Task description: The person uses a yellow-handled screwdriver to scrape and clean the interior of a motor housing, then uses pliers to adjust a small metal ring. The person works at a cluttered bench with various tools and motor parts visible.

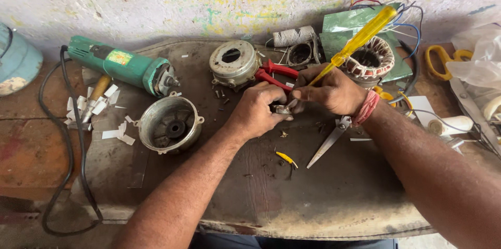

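So I'm looking down at the bench and both hands are meeting near its middle. My left hand is curling its fingers together and pinching a small metal part against the thumb. My right hand is wrapping its fingers tight around a yellow-handled screwdriver, and the shaft is angling down so the tip is sitting right at that little part; the handle is pointing up toward the bench's far right corner.

Around it: red-handled pliers are lying just behind my left hand, touching a round grey motor cover. A second motor housing is sitting open-side up toward the left edge, near a green angle grinder lying along the far left corner. A wound stator is sitting behind my right hand. Scissors are lying under my right wrist, blades pointing toward the near edge, and a yellow wire scrap is lying just beside them.
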